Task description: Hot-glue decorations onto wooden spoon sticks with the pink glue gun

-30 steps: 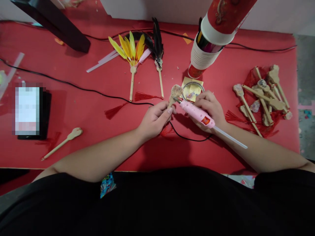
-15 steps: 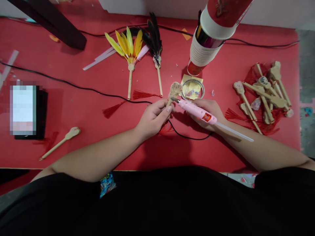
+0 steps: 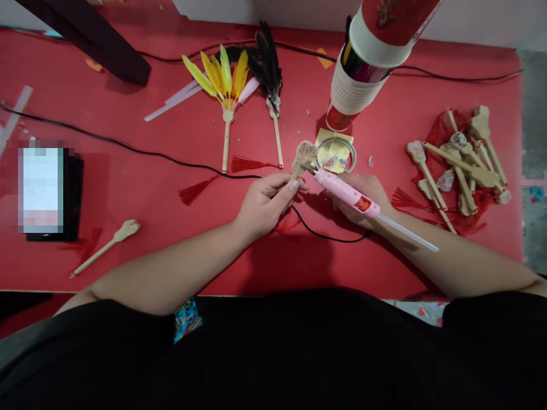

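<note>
My left hand [image 3: 269,202] pinches the handle of a small wooden fan-shaped piece [image 3: 306,154], its wide, speckled head pointing up and away. My right hand [image 3: 363,193] is wrapped round a pink glue gun [image 3: 346,191]. A clear glue stick [image 3: 408,230] sticks out of the gun's rear. The metal nozzle lies at the lower part of the wooden head; whether it touches cannot be made out. A red tassel [image 3: 289,222] hangs below my left hand. Just beyond the gun lies a roll of tape [image 3: 354,154] on yellow sticky notes [image 3: 347,135].
A feathered yellow fan [image 3: 228,117] and a black-feathered one [image 3: 273,105] lie ahead. Tall paper cups [image 3: 356,91] with pens stand behind the tape. Several wooden pieces [image 3: 461,159] are piled at right. A phone [image 3: 43,191] and another wooden piece [image 3: 126,229] lie left. Black cables [image 3: 162,155] cross the table.
The glue gun's nozzle has moved slightly up and over the wooden head, and the gun's body has shifted a little right. My left hand keeps its hold.
</note>
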The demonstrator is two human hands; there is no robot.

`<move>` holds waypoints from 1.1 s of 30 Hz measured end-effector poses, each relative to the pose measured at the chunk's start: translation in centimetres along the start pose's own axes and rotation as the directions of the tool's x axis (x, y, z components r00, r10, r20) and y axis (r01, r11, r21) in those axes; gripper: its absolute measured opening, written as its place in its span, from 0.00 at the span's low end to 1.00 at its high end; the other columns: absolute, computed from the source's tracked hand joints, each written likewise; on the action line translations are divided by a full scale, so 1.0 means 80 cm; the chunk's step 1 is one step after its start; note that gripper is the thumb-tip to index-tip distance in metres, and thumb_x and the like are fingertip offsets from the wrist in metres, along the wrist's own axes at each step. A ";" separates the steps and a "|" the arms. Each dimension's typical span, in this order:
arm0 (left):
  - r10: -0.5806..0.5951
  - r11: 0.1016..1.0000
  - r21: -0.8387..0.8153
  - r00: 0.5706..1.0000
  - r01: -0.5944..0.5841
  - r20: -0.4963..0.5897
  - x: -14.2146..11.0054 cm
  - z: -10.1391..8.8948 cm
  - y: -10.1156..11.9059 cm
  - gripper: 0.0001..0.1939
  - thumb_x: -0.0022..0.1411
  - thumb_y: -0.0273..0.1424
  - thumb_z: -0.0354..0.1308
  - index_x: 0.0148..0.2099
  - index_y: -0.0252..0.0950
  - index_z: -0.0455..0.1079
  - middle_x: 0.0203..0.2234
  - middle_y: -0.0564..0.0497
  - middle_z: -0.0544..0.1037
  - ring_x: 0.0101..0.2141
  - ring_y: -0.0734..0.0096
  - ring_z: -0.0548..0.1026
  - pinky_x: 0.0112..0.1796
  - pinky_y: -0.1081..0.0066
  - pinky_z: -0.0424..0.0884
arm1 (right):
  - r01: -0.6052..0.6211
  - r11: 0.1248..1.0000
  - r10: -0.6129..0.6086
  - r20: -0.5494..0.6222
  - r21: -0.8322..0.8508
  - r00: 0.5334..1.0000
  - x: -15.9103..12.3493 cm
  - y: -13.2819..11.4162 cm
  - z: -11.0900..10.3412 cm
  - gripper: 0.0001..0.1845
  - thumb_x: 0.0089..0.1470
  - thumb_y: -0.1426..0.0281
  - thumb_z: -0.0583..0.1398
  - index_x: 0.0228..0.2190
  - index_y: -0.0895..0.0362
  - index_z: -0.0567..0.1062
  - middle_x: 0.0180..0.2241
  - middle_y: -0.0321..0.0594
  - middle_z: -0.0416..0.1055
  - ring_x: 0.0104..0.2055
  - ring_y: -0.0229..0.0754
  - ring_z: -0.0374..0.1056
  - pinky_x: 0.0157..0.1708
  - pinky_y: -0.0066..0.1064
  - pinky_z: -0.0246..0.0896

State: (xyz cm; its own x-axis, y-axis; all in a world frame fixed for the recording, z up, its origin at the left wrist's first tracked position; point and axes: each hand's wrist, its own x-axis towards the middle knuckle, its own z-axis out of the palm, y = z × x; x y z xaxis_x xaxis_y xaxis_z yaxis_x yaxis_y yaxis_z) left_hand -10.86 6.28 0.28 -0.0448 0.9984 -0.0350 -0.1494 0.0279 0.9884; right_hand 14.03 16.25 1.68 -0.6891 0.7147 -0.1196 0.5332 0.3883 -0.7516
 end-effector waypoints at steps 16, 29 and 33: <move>0.000 0.999 -0.044 1.000 -0.001 -0.029 0.001 0.001 0.002 0.25 0.74 0.55 0.74 0.43 0.35 0.89 0.16 0.59 0.65 0.17 0.80 0.59 0.20 0.75 0.55 | 0.022 1.000 -0.022 -0.012 -0.017 1.000 -0.005 -0.001 -0.003 0.19 0.65 0.56 0.64 0.49 0.52 0.87 0.37 0.47 0.86 0.36 0.54 0.81 0.41 0.39 0.72; -0.014 1.000 -0.007 1.000 0.014 -0.020 -0.002 0.001 0.001 0.25 0.73 0.54 0.74 0.45 0.35 0.92 0.16 0.59 0.65 0.18 0.80 0.60 0.21 0.76 0.57 | -0.002 1.000 0.003 0.008 -0.030 1.000 -0.002 0.005 0.003 0.22 0.70 0.58 0.66 0.61 0.47 0.88 0.41 0.42 0.88 0.41 0.52 0.83 0.44 0.38 0.76; -0.023 1.000 -0.011 1.000 0.023 -0.018 -0.004 0.000 0.002 0.23 0.73 0.53 0.74 0.46 0.36 0.92 0.16 0.59 0.65 0.18 0.79 0.60 0.21 0.76 0.58 | 0.000 1.000 0.000 0.022 0.002 1.000 -0.004 0.003 0.001 0.20 0.68 0.58 0.66 0.57 0.47 0.88 0.38 0.41 0.87 0.40 0.52 0.83 0.43 0.37 0.75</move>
State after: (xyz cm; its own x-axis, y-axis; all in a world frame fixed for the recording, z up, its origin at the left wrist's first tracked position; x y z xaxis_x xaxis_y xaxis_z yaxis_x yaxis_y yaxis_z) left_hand -10.83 6.00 0.42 -0.0590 0.9964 -0.0604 -0.1608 0.0503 0.9857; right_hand 14.34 16.09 1.50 -0.7002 0.7013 -0.1339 0.5321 0.3875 -0.7528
